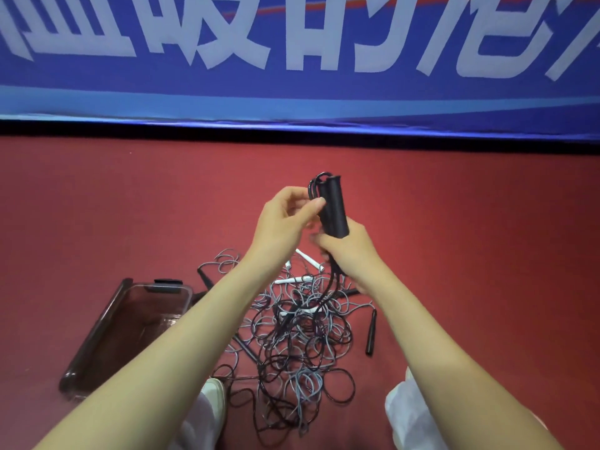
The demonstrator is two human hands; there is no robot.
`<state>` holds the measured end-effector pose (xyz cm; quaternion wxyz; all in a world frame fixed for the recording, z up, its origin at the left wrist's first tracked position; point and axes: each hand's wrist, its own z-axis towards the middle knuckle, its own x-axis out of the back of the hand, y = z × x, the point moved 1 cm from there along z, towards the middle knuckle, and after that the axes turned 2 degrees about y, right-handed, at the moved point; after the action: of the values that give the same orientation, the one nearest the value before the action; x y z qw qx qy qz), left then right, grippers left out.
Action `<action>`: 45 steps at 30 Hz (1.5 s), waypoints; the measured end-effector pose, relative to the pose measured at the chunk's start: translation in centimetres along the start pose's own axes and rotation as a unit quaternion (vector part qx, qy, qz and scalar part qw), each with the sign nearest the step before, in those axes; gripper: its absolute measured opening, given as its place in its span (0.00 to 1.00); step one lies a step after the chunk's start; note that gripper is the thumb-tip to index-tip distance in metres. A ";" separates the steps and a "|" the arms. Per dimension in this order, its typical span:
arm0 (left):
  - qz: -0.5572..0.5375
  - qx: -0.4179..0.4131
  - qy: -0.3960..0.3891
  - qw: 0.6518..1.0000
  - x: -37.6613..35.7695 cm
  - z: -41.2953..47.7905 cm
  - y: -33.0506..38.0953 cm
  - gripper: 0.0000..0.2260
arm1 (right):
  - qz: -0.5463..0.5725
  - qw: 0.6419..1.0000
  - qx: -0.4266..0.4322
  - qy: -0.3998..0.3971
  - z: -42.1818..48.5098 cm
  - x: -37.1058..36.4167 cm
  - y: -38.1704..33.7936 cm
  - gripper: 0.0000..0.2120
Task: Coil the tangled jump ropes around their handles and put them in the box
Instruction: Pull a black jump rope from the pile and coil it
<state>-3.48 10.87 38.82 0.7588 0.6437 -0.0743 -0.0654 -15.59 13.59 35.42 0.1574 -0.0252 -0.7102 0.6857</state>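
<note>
R hand grips black handles upright; L hand pinches cord.

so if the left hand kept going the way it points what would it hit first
The black handles, held upright by the right hand. The left hand points across at them and seems to pinch the black rope beside them; depth is unclear.

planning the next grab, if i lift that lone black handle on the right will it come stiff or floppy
The lone black handle looks rigid and, being round, may roll if nudged. Its cord likely trails floppy, since the tangled cords lie in loose loops.
</note>
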 end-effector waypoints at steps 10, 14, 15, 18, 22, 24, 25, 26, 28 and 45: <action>-0.226 0.143 0.072 0.961 3.3 2.1 1.6 0.15 | -0.192 0.979 0.034 -0.055 -0.8 0.2 1.2 0.10; -0.276 0.188 0.039 0.942 3.0 1.9 1.3 0.04 | -0.149 0.986 0.003 -0.075 -1.0 0.4 1.4 0.09; -0.277 0.181 0.041 0.943 2.8 1.9 1.2 0.04 | -0.108 0.990 -0.015 -0.087 -1.1 0.4 1.5 0.09; -0.240 0.141 0.010 0.960 2.1 1.9 1.1 0.11 | 0.069 0.987 -0.081 -0.117 -1.6 0.3 1.4 0.09; -0.160 0.130 -0.074 0.976 0.8 0.5 0.4 0.08 | 0.188 0.968 -0.108 -0.128 -1.8 0.7 0.8 0.06; -0.136 0.130 -0.085 0.979 0.5 -0.1 0.0 0.07 | 0.196 0.963 -0.101 -0.152 -1.9 0.9 0.5 0.04; -0.134 0.132 -0.082 0.979 0.4 -0.2 -0.1 0.07 | 0.193 0.962 -0.098 -0.167 -2.0 1.0 0.4 0.04; -0.137 0.134 -0.078 0.978 0.5 -0.3 -0.1 0.08 | 0.188 0.960 -0.097 -0.181 -2.1 1.0 0.4 0.05; -0.130 0.133 -0.063 0.980 0.7 -0.3 -0.1 0.08 | 0.185 0.954 -0.099 -0.213 -2.3 1.1 0.2 0.06; -0.113 0.132 -0.133 0.976 0.6 0.2 0.1 0.03 | 0.211 0.951 -0.102 -0.202 -2.9 0.7 -0.9 0.13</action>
<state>-2.97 10.61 38.92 0.6386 0.7276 -0.1097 -0.2251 -15.39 16.55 36.46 -0.1411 -0.0509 -0.7717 0.6180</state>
